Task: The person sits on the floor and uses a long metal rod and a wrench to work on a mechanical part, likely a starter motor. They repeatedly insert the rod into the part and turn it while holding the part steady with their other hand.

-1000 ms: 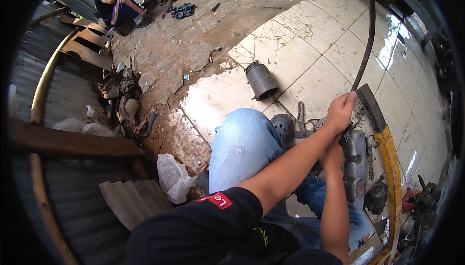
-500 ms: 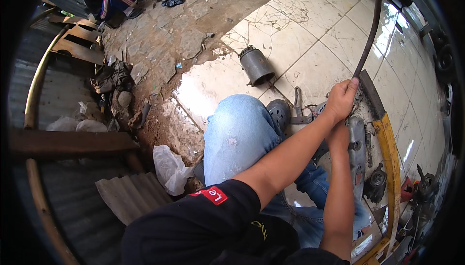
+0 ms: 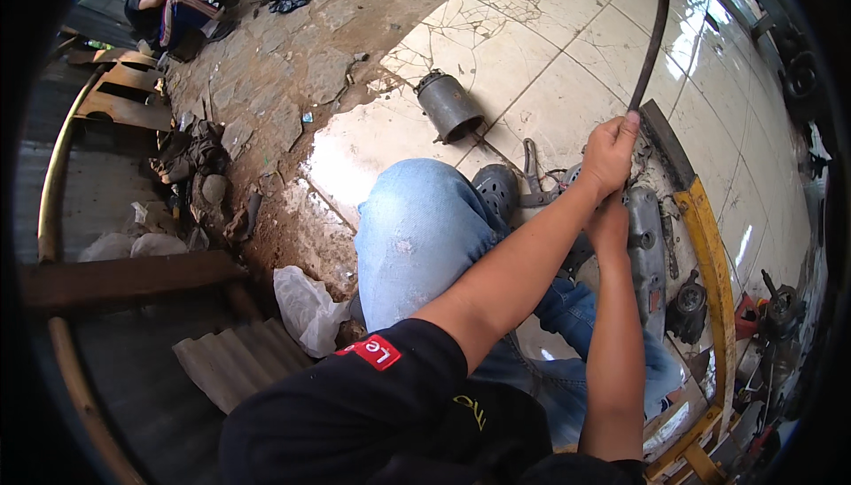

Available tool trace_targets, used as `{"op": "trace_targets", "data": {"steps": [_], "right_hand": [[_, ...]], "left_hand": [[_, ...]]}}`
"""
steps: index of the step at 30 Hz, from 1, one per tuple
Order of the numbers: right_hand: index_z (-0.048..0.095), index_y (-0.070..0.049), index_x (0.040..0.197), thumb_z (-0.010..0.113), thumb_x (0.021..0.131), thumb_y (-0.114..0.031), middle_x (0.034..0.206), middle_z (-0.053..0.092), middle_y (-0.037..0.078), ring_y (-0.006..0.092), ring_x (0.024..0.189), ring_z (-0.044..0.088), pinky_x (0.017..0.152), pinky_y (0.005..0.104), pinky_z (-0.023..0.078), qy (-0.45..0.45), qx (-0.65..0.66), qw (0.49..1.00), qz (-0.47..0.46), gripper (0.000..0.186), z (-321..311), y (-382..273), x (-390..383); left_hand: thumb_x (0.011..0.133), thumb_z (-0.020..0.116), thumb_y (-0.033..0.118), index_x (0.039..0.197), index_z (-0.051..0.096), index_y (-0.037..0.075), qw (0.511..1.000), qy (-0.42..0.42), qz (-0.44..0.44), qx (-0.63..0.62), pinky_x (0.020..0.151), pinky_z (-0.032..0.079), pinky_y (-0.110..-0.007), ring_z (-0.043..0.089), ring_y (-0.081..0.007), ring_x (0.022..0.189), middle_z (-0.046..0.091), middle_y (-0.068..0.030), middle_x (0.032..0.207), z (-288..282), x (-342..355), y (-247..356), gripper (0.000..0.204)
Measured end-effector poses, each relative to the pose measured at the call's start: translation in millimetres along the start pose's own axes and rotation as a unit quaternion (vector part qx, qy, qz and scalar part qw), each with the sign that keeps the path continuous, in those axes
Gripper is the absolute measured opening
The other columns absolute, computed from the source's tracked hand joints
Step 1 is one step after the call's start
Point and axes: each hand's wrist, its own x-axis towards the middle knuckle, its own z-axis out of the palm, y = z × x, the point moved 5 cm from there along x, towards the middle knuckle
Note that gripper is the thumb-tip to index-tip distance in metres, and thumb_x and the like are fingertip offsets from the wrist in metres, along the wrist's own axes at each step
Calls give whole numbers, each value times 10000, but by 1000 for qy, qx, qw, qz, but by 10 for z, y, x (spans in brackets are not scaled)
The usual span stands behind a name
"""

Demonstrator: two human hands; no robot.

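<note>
My left hand (image 3: 608, 155) is closed around a long, slightly bent dark rod (image 3: 652, 42) that runs up out of the picture. Just below it my right hand (image 3: 608, 223) is closed, its fingers and what they grip largely hidden. Around them are a grey metal engine part (image 3: 647, 259), a grey flat metal piece (image 3: 532, 166) with an arm, and a yellow steel frame (image 3: 709, 272) with a dark end. My bent denim knee (image 3: 403, 219) is left of my forearms, beside a grey perforated clog (image 3: 496, 191).
A grey cylinder (image 3: 448, 104) lies on cracked white tiles (image 3: 554, 64). Another person (image 3: 164, 15) sits at upper left on stony ground. Corrugated sheets (image 3: 239, 370), poles and a plank (image 3: 133, 281) line the left; a plastic bag (image 3: 306, 308) lies nearby. Black mechanical parts (image 3: 687, 308) crowd the right.
The scene has shifted leftward and upward in the view. My two hands, still together on the right, sit higher in the picture, and the rod's top has left the frame.
</note>
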Motion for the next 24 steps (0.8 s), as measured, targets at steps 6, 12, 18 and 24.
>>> {"op": "trace_targets", "data": {"steps": [6, 12, 18, 24], "right_hand": [[24, -148, 1516, 602, 815, -182, 870, 662, 292, 469, 812, 641, 738, 546, 509, -55, -43, 994, 79, 909, -278, -247, -64], [31, -142, 1520, 573, 802, -110, 965, 666, 280, 435, 892, 653, 796, 504, 523, -68, -9, 991, 119, 899, -190, -261, -259], [196, -108, 1495, 575, 815, -194, 1052, 640, 291, 425, 887, 656, 794, 508, 518, -31, 119, 985, 123, 784, -326, 14, 65], [179, -195, 1527, 539, 781, -82, 919, 657, 130, 171, 465, 540, 394, 300, 451, -60, 319, 937, 128, 836, -294, -84, -214]], "left_hand": [[989, 469, 482, 660, 414, 143, 991, -17, -12, -130, 410, 235, -233, 314, -53, 463, 325, 66, 561, -80, 25, 4, 475], [970, 415, 576, 677, 410, 124, 994, -48, -27, -97, 377, 242, -252, 297, -75, 413, 331, 40, 519, -36, 5, 26, 538], [982, 382, 570, 688, 391, 117, 993, -49, -39, -96, 368, 237, -259, 288, -92, 404, 344, 9, 512, -25, -26, 32, 540], [984, 386, 562, 686, 389, 117, 996, -33, -31, -79, 367, 250, -264, 299, -100, 396, 353, 0, 501, -60, -1, 50, 535]]}}
